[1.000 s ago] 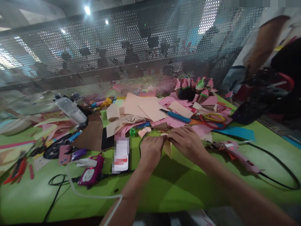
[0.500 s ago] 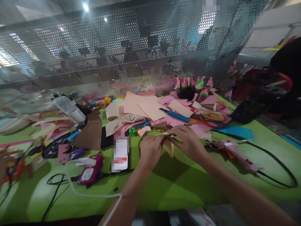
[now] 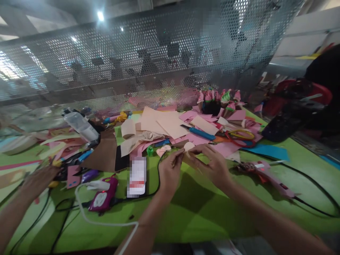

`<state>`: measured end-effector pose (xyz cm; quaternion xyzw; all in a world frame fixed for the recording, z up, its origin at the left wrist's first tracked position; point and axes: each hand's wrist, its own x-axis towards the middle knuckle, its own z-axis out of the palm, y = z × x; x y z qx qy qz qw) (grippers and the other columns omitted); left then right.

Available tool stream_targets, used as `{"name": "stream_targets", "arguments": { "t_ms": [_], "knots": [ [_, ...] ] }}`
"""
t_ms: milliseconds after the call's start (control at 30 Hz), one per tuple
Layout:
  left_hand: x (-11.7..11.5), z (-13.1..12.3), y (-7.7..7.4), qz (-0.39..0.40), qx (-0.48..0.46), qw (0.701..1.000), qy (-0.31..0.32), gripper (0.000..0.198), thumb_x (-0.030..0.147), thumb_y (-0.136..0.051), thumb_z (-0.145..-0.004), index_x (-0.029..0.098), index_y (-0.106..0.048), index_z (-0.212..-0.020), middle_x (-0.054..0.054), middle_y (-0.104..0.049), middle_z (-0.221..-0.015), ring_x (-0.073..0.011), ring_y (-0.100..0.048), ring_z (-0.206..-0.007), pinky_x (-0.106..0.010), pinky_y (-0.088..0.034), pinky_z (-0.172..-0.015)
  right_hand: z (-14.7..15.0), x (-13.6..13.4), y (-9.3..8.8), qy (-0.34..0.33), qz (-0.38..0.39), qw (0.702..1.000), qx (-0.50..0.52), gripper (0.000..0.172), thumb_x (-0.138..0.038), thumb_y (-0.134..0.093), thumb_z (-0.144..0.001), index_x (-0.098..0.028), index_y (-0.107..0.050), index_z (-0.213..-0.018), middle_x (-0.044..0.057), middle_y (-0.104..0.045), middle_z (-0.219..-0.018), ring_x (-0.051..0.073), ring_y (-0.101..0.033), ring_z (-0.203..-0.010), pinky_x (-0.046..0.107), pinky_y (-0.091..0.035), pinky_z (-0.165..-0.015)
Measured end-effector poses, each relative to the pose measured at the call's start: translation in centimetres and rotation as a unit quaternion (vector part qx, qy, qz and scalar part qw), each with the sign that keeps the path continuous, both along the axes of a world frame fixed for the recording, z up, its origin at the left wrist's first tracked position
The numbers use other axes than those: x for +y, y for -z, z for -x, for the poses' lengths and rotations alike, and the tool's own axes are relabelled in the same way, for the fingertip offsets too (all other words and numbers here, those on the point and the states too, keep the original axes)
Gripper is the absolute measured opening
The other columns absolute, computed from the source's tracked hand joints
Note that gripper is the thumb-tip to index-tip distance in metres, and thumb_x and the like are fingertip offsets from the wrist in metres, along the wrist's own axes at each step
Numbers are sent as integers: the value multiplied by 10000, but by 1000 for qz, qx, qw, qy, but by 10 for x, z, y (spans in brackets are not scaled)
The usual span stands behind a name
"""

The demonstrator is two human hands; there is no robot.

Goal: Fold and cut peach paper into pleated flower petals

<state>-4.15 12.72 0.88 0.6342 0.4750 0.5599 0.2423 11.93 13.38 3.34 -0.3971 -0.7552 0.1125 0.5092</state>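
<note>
My left hand (image 3: 170, 170) and my right hand (image 3: 214, 164) meet above the green table (image 3: 202, 209), both pinched on a small folded beige paper piece (image 3: 189, 146) held between the fingertips. The paper is lifted off the table, with a brown part hanging below it. A pile of pink and beige paper sheets (image 3: 164, 124) lies just behind my hands. A pink glue gun (image 3: 268, 173) rests to the right of my right hand.
Another person's hand (image 3: 37, 180) reaches in at the left by red scissors and scraps. A blue cutter (image 3: 199, 132), yellow-red scissors (image 3: 240, 136), a clear bottle (image 3: 81, 126), a phone (image 3: 136, 176), a pink device (image 3: 103, 194) with cables, and paper flowers (image 3: 217, 96) lie about. A perforated metal screen (image 3: 132, 63) backs the table.
My hands lifted the folded paper off the table and raised it a little. Another person's hand came in at the left. The person at the far right is gone from view.
</note>
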Motion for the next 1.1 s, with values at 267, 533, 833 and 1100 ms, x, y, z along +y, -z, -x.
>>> {"name": "stream_targets", "arguments": {
  "t_ms": [267,533,833,1100],
  "knots": [
    [-1,-1,-1,1,-8,1000,-4,268,204,-550,-902,220,-732,-1098,-55,-759,-1063,-189,-716,-938,-312,-556,-863,7,0,13,24,-47,998,-43,107,-233,-608,-901,-226,-627,-1006,53,-697,-883,204,-634,-812,311,-488,-698],
    [2,-2,4,20,-30,999,29,264,174,-559,-872,242,-740,-1052,-38,-761,-1037,-189,-705,-950,-318,-543,-877,7,0,12,22,-21,999,-24,91,-253,-638,-888,-230,-640,-976,25,-709,-841,184,-640,-749,297,-478,-681],
    [4,-3,-1,43,-72,995,54,254,129,-585,-794,234,-764,-940,-38,-773,-947,-185,-713,-870,-314,-553,-832,3,3,16,36,-9,999,-33,113,-224,-560,-907,-229,-670,-933,54,-733,-863,218,-664,-789,322,-480,-699],
    [4,-5,-8,126,-155,978,57,173,214,-663,-758,191,-767,-894,-59,-773,-926,-198,-700,-878,-329,-535,-857,2,5,15,7,47,999,-1,125,-268,-560,-913,-232,-678,-932,49,-737,-889,212,-667,-802,306,-486,-694]
  ]
}}
